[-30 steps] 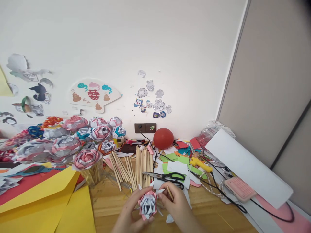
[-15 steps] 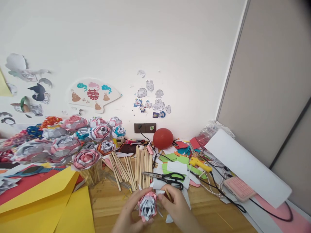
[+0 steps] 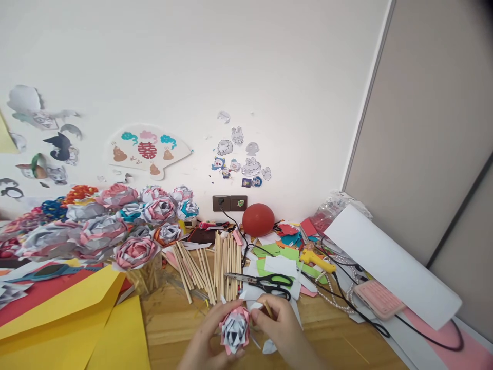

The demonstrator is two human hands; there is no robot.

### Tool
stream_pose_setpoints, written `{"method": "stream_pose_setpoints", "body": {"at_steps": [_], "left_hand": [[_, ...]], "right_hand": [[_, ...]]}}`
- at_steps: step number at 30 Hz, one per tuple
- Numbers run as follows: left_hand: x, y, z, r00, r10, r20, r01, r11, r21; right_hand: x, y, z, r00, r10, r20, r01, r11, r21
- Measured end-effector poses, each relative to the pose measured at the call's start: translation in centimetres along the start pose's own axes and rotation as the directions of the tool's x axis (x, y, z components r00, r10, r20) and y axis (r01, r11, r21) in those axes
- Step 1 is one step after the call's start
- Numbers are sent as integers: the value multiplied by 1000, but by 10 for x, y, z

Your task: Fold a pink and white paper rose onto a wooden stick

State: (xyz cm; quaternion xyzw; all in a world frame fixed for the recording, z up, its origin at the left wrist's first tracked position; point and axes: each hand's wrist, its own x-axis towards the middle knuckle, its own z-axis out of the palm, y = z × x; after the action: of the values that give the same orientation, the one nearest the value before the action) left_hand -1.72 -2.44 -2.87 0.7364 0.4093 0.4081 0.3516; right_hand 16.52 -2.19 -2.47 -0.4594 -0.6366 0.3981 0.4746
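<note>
My left hand (image 3: 210,331) is wrapped around a paper flower (image 3: 235,331) with white inner petals and pink outer ones, its centre facing me. Close to the flower's right side, my right hand (image 3: 279,324) pinches a small white paper petal (image 3: 256,306) between thumb and forefinger. A wooden stick (image 3: 267,308) shows between the fingers of the same hand; its lower end is hidden. Black-handled scissors (image 3: 265,280) lie just beyond my hands on paper scraps. Below the flower's right side, a loose white scrap (image 3: 269,347) rests on the wooden table (image 3: 175,321).
Bundled wooden sticks (image 3: 226,262) lie ahead. Several finished paper flowers (image 3: 136,252) crowd the left, behind yellow paper (image 3: 61,329). A red balloon (image 3: 258,220), a yellow glue gun (image 3: 318,261) with its cord, a pink calculator-like device (image 3: 379,298) and a white paper roll (image 3: 393,264) occupy the right.
The flower in my left hand has shifted very slightly right and down. My right hand, with the petal and stick, has moved a little to the right.
</note>
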Motion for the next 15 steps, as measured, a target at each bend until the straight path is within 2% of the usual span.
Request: {"method": "stream_pose_setpoints", "body": {"at_steps": [4, 9, 12, 14, 15], "left_hand": [[0, -9, 4, 999, 40, -2, -40, 999, -12], [3, -10, -1, 975, 215, 47, -216, 976, 8], [4, -3, -8, 960, 270, 75, -269, 963, -25], [5, 2, -12, 965, 234, 118, -233, 972, -23], [6, 5, -13, 978, 183, 101, -183, 983, -12]], "right_hand": [[0, -3, 2, 998, -45, -38, 44, 998, -37], [2, -7, -2, 999, -26, -42, 21, 991, -131], [1, -16, -6, 1000, -10, 25, 13, 992, -123], [-1, -24, -7, 994, 11, 111, 2, 994, -110], [-3, -27, -7, 987, 21, 159, -4, 994, -106]]}}
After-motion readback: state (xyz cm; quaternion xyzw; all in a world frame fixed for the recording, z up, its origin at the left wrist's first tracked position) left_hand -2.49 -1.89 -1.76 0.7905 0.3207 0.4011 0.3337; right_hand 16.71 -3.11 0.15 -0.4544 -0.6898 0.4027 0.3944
